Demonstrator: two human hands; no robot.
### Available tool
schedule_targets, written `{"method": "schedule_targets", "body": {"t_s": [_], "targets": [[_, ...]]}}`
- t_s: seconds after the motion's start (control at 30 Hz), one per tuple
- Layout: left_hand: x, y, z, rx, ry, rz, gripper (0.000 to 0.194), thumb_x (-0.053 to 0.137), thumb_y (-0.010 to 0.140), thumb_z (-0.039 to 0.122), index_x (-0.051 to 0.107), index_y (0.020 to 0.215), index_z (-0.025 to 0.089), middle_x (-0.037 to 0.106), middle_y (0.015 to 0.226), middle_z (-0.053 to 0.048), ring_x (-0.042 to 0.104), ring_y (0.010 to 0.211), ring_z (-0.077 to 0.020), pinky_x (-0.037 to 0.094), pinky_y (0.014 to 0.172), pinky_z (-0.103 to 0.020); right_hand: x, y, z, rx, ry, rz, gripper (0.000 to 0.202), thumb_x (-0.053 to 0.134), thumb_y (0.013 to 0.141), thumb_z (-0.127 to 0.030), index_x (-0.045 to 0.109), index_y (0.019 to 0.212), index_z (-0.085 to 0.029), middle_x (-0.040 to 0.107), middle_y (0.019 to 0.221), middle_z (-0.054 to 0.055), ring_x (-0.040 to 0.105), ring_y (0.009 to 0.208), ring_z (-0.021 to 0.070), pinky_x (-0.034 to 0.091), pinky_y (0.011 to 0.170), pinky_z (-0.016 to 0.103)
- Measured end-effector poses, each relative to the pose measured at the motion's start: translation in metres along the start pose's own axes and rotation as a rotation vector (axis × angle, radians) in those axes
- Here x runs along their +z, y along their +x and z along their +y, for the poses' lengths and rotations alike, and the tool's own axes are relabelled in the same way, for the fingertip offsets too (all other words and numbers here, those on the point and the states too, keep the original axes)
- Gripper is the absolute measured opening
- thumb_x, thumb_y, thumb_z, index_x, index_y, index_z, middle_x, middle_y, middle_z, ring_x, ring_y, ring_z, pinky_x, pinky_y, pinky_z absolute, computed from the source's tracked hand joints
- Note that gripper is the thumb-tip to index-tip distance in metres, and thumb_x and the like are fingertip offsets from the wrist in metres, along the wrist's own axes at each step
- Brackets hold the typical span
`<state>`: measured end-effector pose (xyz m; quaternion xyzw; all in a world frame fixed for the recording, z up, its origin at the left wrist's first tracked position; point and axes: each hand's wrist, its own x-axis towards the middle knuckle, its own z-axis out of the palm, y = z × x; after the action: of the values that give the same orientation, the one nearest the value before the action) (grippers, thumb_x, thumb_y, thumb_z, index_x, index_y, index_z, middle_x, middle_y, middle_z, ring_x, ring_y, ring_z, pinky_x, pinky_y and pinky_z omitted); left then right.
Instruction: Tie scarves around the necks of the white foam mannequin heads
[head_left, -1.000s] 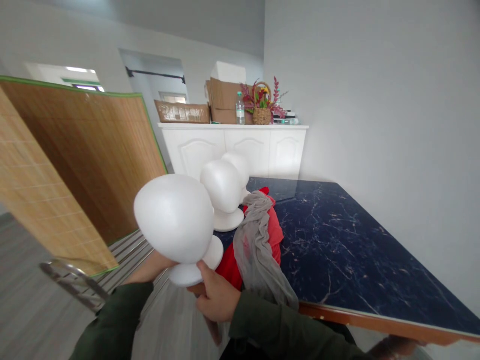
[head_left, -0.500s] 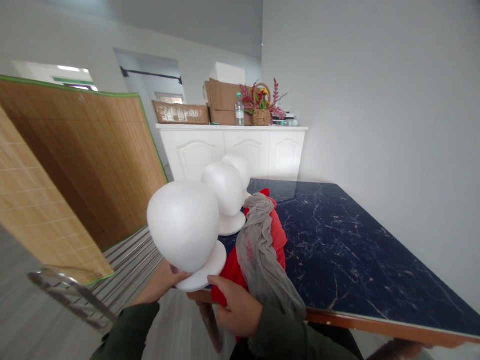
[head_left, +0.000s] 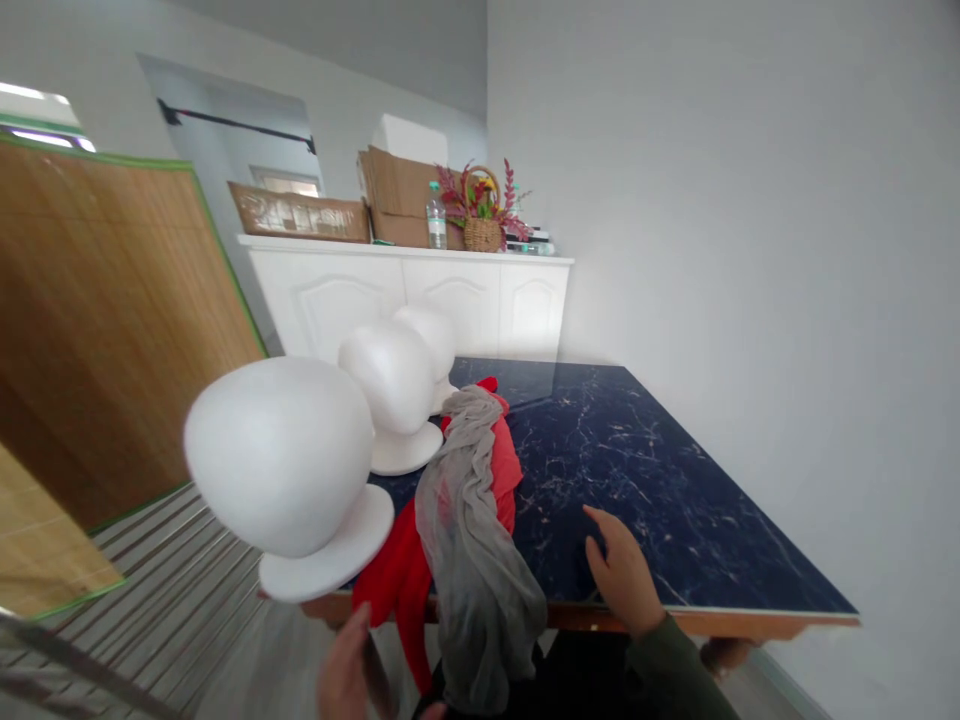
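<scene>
Three white foam mannequin heads on round bases stand in a row along the table's left side: the nearest head [head_left: 277, 455], a middle head [head_left: 390, 375] and a far head [head_left: 431, 338]. Beside them lie a grey scarf [head_left: 472, 540] and red cloth [head_left: 390, 565], both hanging over the front edge. My left hand [head_left: 345, 670] is low in front of the table, below the nearest base and close to the red cloth, its fingers apart and holding nothing. Over the table's front part, right of the scarf, my right hand [head_left: 622, 575] is open with thumb and fingers spread, also empty.
The dark blue marble-patterned table [head_left: 600, 450] has a wooden edge. A metal rack [head_left: 180, 590] and a bamboo screen [head_left: 112, 330] stand to the left. Behind, a white cabinet [head_left: 337, 300] carries cardboard boxes [head_left: 409, 195], a water bottle [head_left: 436, 218] and a flower basket [head_left: 482, 234].
Both hands have let go of the nearest head's base. My right hand has moved right over the table, my left hand down toward me. The view has turned right.
</scene>
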<state>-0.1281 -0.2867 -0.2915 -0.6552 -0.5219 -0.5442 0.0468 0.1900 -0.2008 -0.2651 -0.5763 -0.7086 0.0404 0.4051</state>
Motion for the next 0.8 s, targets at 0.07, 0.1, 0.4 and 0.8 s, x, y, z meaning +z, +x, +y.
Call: {"method": "schedule_targets", "body": {"t_s": [0.07, 0.1, 0.4, 0.8], "targets": [[0.031, 0.01, 0.048, 0.373, -0.122, -0.266, 0.054, 0.062, 0.072, 0.031, 0.044, 0.123, 0.025, 0.059, 0.113, -0.008, 0.055, 0.109, -0.0254, 0.042, 0.099, -0.045, 0.002, 0.001, 0.01, -0.04, -0.122, -0.051, 0.04, 0.038, 0.082, -0.015, 0.055, 0.117, -0.011, 0.057, 0.121, 0.013, 0.049, 0.116, 0.0227, 0.037, 0.101, 0.043], [0.049, 0.02, 0.07, 0.479, -0.168, -0.424, 0.046, 0.055, 0.078, 0.024, 0.045, 0.122, 0.027, 0.06, 0.114, -0.006, 0.054, 0.11, -0.0214, 0.04, 0.101, -0.042, 0.005, 0.0, 0.012, -0.053, -0.172, -0.085, 0.039, 0.038, 0.082, -0.015, 0.056, 0.116, -0.011, 0.057, 0.121, 0.012, 0.047, 0.118, 0.0231, 0.036, 0.102, 0.043], [0.197, 0.066, 0.128, 0.135, -0.034, -0.813, 0.047, 0.037, 0.088, 0.032, 0.043, 0.129, 0.008, 0.043, 0.135, -0.016, 0.037, 0.127, -0.0245, 0.029, 0.107, -0.045, 0.022, -0.011, 0.023, -0.208, -0.44, -0.241, 0.049, 0.047, 0.083, -0.02, 0.043, 0.132, -0.018, 0.048, 0.132, 0.01, 0.037, 0.126, 0.0234, 0.028, 0.105, 0.041], [0.196, 0.056, 0.12, 0.125, -0.011, -0.829, 0.049, 0.034, 0.089, 0.035, 0.039, 0.133, 0.013, 0.038, 0.14, -0.012, 0.032, 0.131, -0.0212, 0.025, 0.109, -0.043, 0.028, -0.011, 0.027, -0.189, -0.303, -0.195, 0.048, 0.047, 0.083, -0.021, 0.044, 0.131, -0.018, 0.05, 0.131, 0.009, 0.039, 0.124, 0.0235, 0.028, 0.105, 0.041]]}}
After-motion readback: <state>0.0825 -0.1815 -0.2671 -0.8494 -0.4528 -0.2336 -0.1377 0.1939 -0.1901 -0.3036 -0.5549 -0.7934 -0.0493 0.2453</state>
